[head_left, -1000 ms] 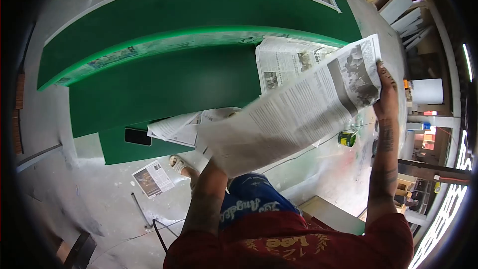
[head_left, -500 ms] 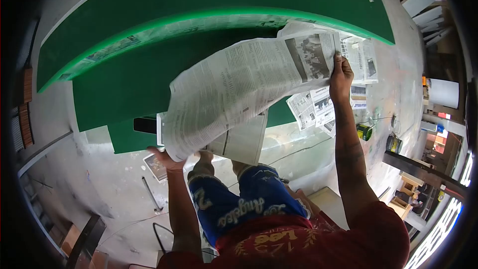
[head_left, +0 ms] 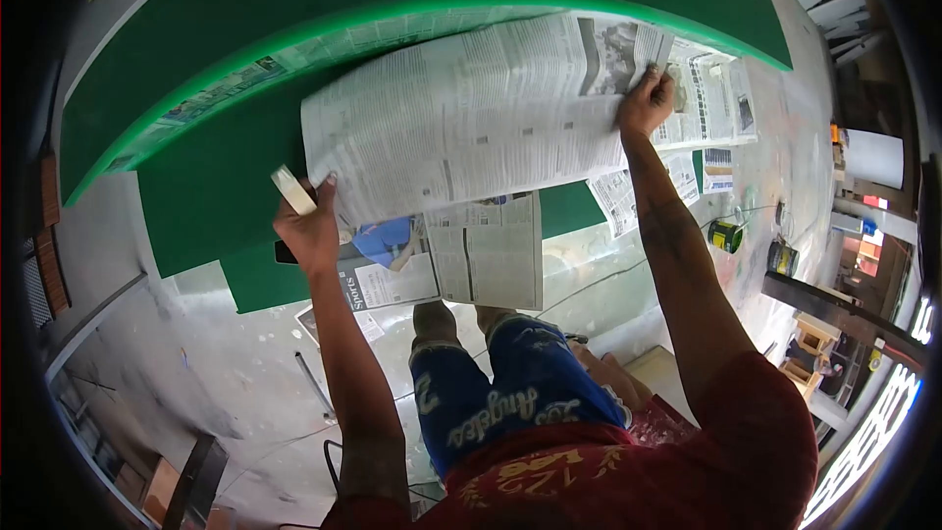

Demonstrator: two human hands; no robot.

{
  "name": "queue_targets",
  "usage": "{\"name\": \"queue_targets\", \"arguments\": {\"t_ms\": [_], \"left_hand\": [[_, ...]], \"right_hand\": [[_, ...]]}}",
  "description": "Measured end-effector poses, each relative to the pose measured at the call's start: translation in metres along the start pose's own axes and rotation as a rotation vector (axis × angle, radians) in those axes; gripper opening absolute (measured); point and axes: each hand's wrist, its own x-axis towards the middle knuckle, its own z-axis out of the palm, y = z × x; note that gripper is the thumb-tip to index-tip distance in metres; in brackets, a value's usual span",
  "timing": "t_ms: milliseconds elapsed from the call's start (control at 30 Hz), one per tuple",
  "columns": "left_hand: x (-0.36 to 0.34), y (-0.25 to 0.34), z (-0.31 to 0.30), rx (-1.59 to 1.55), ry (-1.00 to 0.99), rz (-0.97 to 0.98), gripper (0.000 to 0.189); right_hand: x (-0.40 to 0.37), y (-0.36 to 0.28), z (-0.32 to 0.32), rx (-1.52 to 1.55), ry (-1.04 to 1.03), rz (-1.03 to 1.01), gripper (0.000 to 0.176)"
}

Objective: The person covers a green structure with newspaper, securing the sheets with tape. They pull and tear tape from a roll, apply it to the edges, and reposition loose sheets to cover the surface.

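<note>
A broad newspaper sheet (head_left: 461,108) is stretched between my two hands over a green panel (head_left: 216,157). My left hand (head_left: 312,226) is closed on its lower left corner. The same hand also has a cream-coloured block-like piece (head_left: 293,190), perhaps a tape roll seen edge-on. At the right end, my right hand (head_left: 648,103) pinches the sheet beside its printed photo. Below the sheet lie more newspaper pages (head_left: 496,255), one headed "Sports". Further newspaper (head_left: 721,98) covers the panel's right end. The sheet's far edge reaches the raised green curved edge (head_left: 392,22).
Newspaper strips (head_left: 265,79) line the inner face of the curved edge. A dark flat object (head_left: 285,253) shows partly beside my left wrist. Cans (head_left: 725,237) and a cable stand on the stained floor (head_left: 226,383) at right. Wooden pieces (head_left: 814,339) sit farther right.
The sheet has been pulled flatter and moved up toward the curved edge. My left hand rose from below and now grips its corner, with the cream piece showing. My right hand moved slightly left.
</note>
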Motion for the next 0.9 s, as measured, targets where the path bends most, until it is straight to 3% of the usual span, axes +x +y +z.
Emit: {"name": "queue_targets", "arguments": {"t_ms": [167,233,267,333,467,533,600,633,733,800,867,900], "left_hand": [[0.014,-0.015,0.015,0.071,0.01,0.054,0.025],[0.005,-0.019,0.019,0.079,0.107,0.052,0.025],[-0.002,-0.019,0.019,0.099,0.128,0.267,0.027],[-0.007,-0.041,0.022,-0.193,0.147,0.35,0.028],[-0.006,-0.045,0.026,-0.305,0.217,0.298,0.024],[0.008,-0.03,0.031,0.268,0.324,0.282,0.04],[0.018,-0.014,0.036,0.341,0.236,0.095,0.046],[0.021,-0.011,0.039,0.349,0.233,0.09,0.046],[0.021,-0.008,0.047,0.617,0.272,0.179,0.043],[0.012,-0.009,0.055,0.306,0.461,0.351,0.043],[-0.009,-0.001,0.057,0.352,0.46,0.408,0.045],[-0.018,0.001,0.059,0.51,0.272,0.534,0.047]], "right_hand": [[-0.01,0.005,0.014,-0.149,0.058,0.004,0.029],[-0.012,0.012,0.013,-0.149,0.069,-0.01,0.031],[-0.012,0.011,0.014,-0.147,0.069,-0.027,0.032],[-0.01,0.01,0.017,-0.075,0.101,-0.037,0.032],[-0.019,0.016,0.022,-0.173,0.082,-0.024,0.033],[-0.023,0.018,0.032,-0.372,-0.034,0.001,0.033],[-0.019,0.008,0.04,-0.465,-0.11,0.024,0.035],[-0.017,-0.002,0.046,-0.519,-0.127,0.049,0.037],[-0.014,-0.001,0.054,-0.578,-0.154,0.057,0.037],[-0.013,0.002,0.057,-0.604,-0.146,0.064,0.037],[-0.011,0.003,0.059,-0.583,-0.091,0.071,0.036],[-0.007,0.003,0.061,-0.581,-0.095,0.067,0.036]]}}
